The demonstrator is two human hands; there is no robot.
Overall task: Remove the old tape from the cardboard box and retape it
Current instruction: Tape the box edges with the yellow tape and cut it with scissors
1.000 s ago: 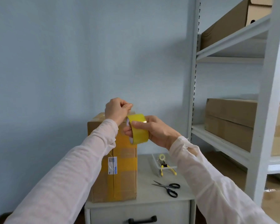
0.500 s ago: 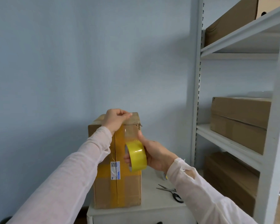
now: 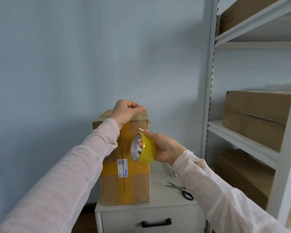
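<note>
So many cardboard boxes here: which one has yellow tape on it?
The tall brown cardboard box standing on the white drawer cabinet, its top under the left hand. The shelf boxes show no yellow tape.

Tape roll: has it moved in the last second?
Yes. The tape roll has dropped from the top edge of the box, by the left hand, to partway down its front, held in the right hand.

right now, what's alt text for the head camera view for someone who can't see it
A person's right hand holds a yellow tape roll by the front of a cardboard box while the left hand pins its free end at the box's top edge. The box stands on a white cabinet beside scissors, with metal shelving of boxes at right.
</note>
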